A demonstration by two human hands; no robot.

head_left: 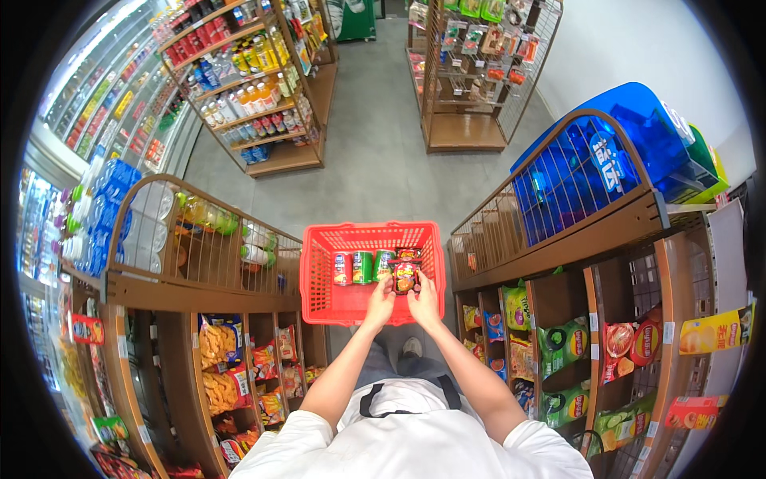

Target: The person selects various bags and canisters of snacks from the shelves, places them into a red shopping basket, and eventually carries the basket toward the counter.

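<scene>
A red plastic shopping basket lies straight ahead of me, between two shelf units. Inside it, toward the left, stand a red canister and a green canister, with another green canister beside them. A black and red snack packet is at the basket's right side, and a similar packet lies just beyond it. My left hand touches the near packet's left edge, and my right hand is at its right edge; together they hold it. What carries the basket's weight is hidden.
Snack shelves flank me, with chip bags on the right and snack bags on the left. A blue plastic bin tops the right unit. Farther off stand a drinks rack and a rack of hanging packets, with grey floor between.
</scene>
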